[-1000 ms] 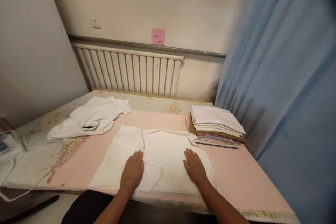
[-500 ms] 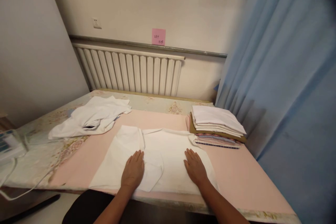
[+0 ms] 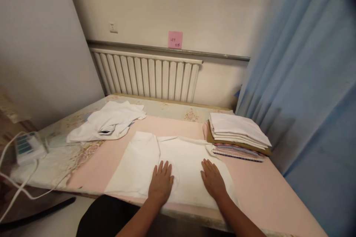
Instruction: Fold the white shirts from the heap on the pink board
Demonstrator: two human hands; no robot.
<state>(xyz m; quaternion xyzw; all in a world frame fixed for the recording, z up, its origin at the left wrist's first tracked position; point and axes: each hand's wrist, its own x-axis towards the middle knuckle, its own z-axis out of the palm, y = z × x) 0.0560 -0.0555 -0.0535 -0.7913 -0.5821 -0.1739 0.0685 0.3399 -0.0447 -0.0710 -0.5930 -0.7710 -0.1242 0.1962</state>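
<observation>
Left hand (image 3: 161, 185) is being rested open and palm down on the white garment (image 3: 191, 164), its fingers spread; the right hand (image 3: 213, 179) is being rested on it too, flat and open, its fingers closer together. Nothing is being gripped by either. How hard the fabric is being pressed cannot be told.

The garment is being borne by the pink cloth (image 3: 267, 192) on the bench (image 3: 164, 104), close to the near edge. A layer on its left part is being folded over, and the edge of that layer is being partly covered by the left hand. Its far right corner is being bunched into small creases just beside the stack (image 3: 239, 129). At the far left, a loose white heap (image 3: 111, 118) is being held by the bench.

The garment is being judged light, soft and limp, neither fragile nor very slippery, though easily wrinkled. Opposite corners or doubled edges are being favoured as holds, since single layers are being thought likely to sag or slide apart.
</observation>
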